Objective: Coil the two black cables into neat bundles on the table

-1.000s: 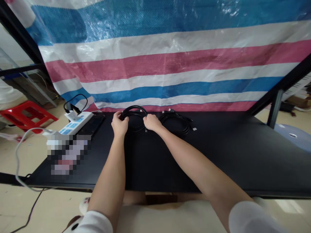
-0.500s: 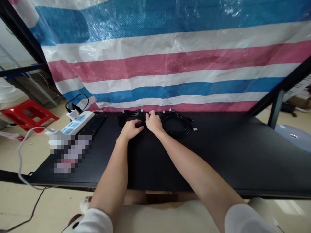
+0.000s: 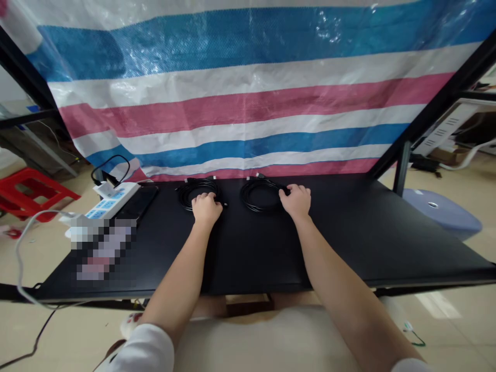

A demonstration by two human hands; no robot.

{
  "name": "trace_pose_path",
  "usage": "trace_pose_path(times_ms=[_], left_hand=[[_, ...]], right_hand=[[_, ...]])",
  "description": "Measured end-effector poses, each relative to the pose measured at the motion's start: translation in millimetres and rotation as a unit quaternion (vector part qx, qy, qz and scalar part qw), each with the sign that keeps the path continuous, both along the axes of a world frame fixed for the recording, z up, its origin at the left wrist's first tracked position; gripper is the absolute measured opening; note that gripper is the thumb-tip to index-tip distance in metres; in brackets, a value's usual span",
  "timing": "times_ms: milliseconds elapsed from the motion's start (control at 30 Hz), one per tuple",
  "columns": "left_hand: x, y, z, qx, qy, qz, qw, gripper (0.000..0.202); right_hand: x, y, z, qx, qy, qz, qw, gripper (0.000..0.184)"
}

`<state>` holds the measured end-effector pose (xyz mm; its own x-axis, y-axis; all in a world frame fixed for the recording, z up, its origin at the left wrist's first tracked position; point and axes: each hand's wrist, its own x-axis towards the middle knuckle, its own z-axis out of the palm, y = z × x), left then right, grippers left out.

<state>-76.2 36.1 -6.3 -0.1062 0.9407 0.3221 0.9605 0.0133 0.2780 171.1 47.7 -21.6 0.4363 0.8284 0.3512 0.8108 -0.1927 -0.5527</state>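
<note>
Across the black worktop (image 3: 251,263), the left hand (image 3: 206,209) curls over the left coil (image 3: 186,194) of black cable and the right hand (image 3: 296,201) over the right coil (image 3: 256,208); whether either grip is closed cannot be told. Farther off lie a white power strip (image 3: 112,201) and a striped tarpaulin (image 3: 248,93).

Left black cable coil (image 3: 185,195) and right black cable coil (image 3: 243,195), both loose flat rings, lying side by side, just apart, on black tabletop (image 3: 248,258). Small plug ends (image 3: 251,176) sticking out at far edge of each coil; wire strands slightly uneven.
</note>
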Motion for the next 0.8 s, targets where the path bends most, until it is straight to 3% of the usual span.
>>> trace_pose_path(times_ms=[200,467,633,800], left_hand=[[19,-7,-7.7,0.109,-0.006,-0.023,0.994,0.042],[32,-8,-13.9,0.089,-0.008,-0.064,0.994,0.038],[33,-9,-12.5,0.077,-0.009,-0.075,0.994,0.039],[32,-12,-11.6,0.078,-0.017,-0.055,0.995,0.041]], right_hand=[[7,5,-14.6,-0.037,0.014,0.025,0.999,0.028],[8,10,-24.5,0.011,0.010,0.056,0.998,0.029],[7,7,-21.0,0.006,0.016,0.087,0.996,0.025],[1,-1,-14.6,-0.007,-0.001,0.054,0.999,0.028]])
